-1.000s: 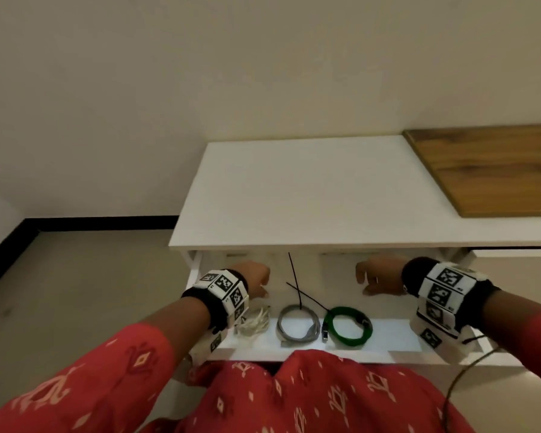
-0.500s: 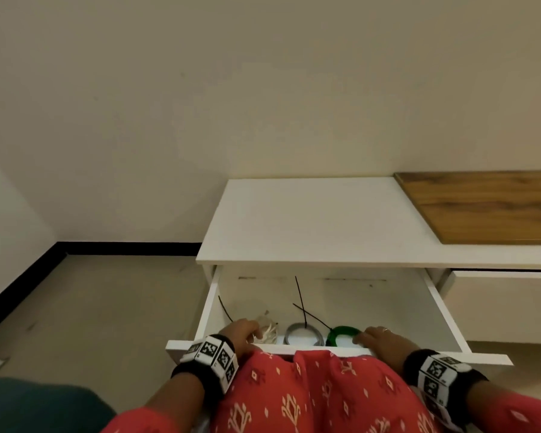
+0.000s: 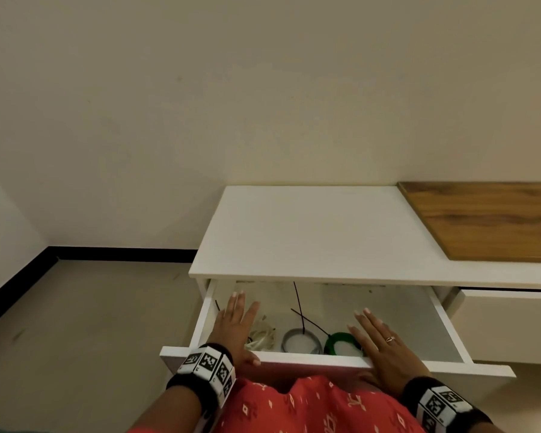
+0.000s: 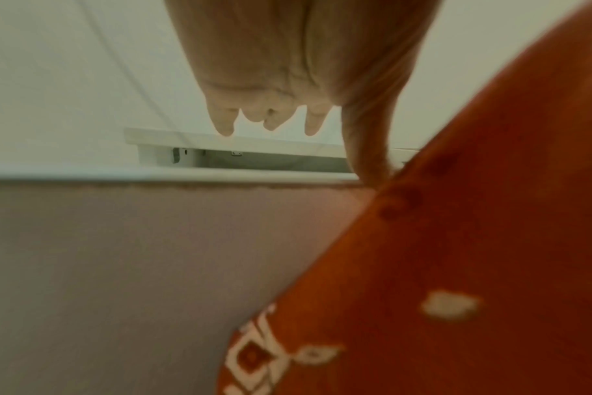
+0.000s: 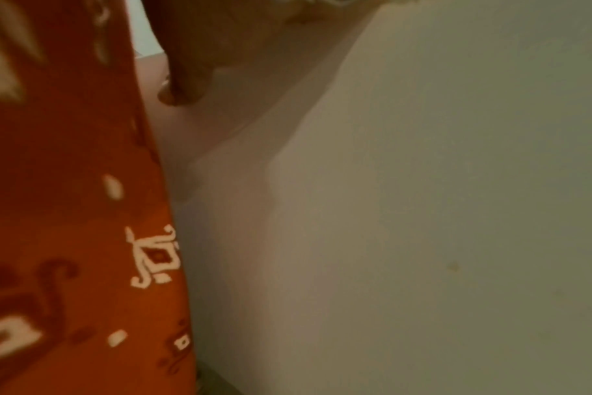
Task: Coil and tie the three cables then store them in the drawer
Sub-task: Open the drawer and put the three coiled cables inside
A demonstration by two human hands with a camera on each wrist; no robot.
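Both hands have flattened since a moment ago: left hand [image 3: 235, 328] and right hand [image 3: 384, 346] rest straight-fingered on the open drawer's [image 3: 469, 369] front edge. White cable [image 3: 263, 337], grey cable [image 3: 301, 340] and green cable [image 3: 341, 342] lie coiled inside, seemingly tied.

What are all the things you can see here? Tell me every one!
white cable: 1, cream white, coiled, left in the drawer
grey cable: 1, grey, coiled, middle of the drawer
green cable: 1, green, coiled, right of the grey one
cable ties: thin, black, sticking up from the coils
drawer: 1, white, open
desk top: 1, white
wooden board: 1, brown, on the desk at right
left hand: flat, on the drawer front
right hand: flat, ring on a finger, on the drawer front
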